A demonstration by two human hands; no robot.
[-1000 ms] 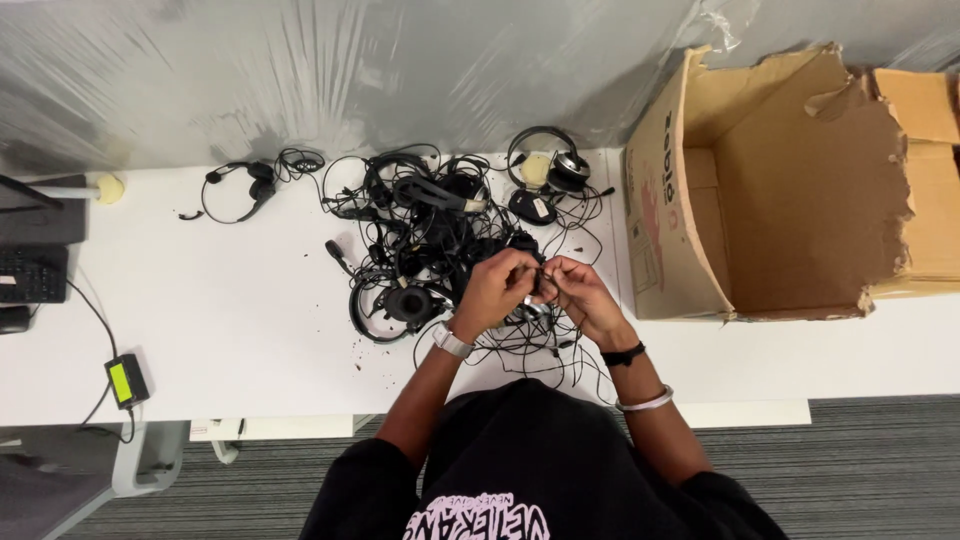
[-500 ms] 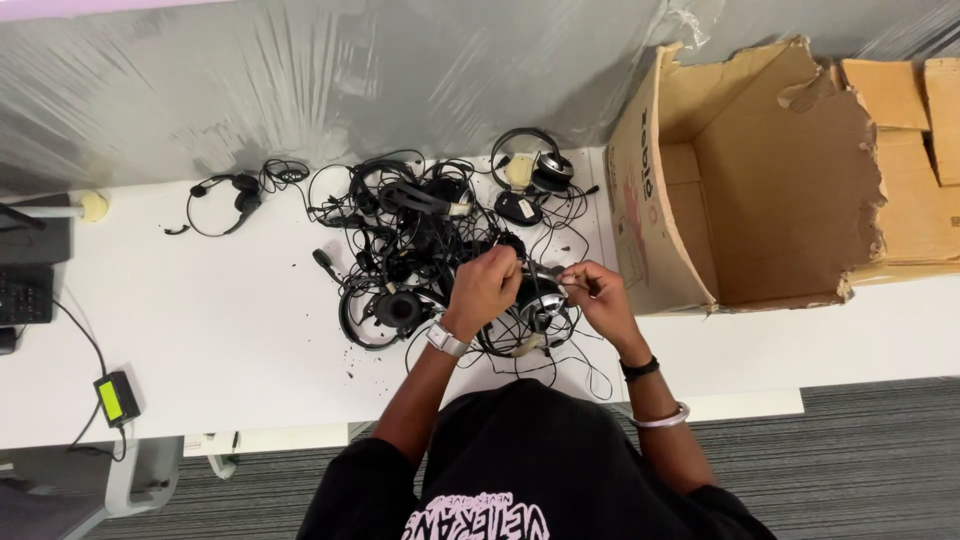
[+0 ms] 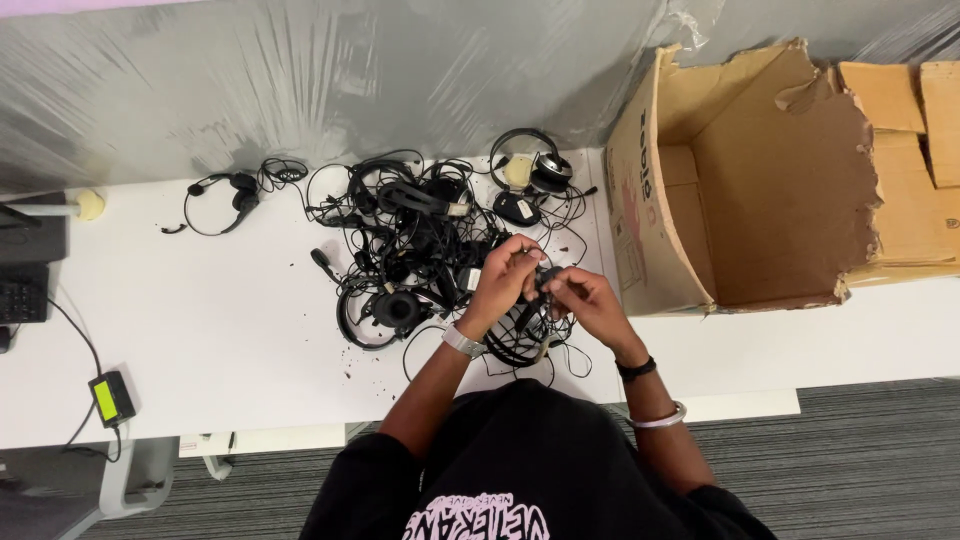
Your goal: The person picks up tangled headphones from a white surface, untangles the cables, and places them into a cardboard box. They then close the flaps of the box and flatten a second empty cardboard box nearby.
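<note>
— What's the person at the white table (image 3: 200, 330) got hold of?

— A small black plastic headset piece with its thin cable (image 3: 545, 278), pinched between both hands just above the near edge of the tangle. Its long axis runs roughly from the far right down toward the person's left, and loops of cable hang beneath it onto the tabletop

— Both hands on it?

— Yes. The left hand (image 3: 505, 283) is curled, fingers closed round the piece from the left, wrist bent, a pale watch on it. The right hand (image 3: 588, 305) comes in from the right, fingertips drawn together on the same piece; a dark band and a silvery bangle sit on that forearm. The two hands are nearly touching

— And the heap behind?

— A knotted pile of black wired headsets (image 3: 420, 240), thin glossy cords looping everywhere, round padded ear cups, curved headbands. One headset with silvery-rimmed ear cups (image 3: 530, 175) lies at the far right of the heap, and a lone black headset with a mic boom (image 3: 225, 195) lies apart on the left. Dark crumbs are scattered on the table near the pile

— What about the box?

— A big brown corrugated cardboard box (image 3: 780, 190) lies on its side just right of the hands, opening facing up toward me, edges torn and ragged. Crinkled clear plastic sheeting (image 3: 300, 80) covers the wall behind. A small black device with a green screen (image 3: 110, 397) hangs by its cord at the table's near left
</note>
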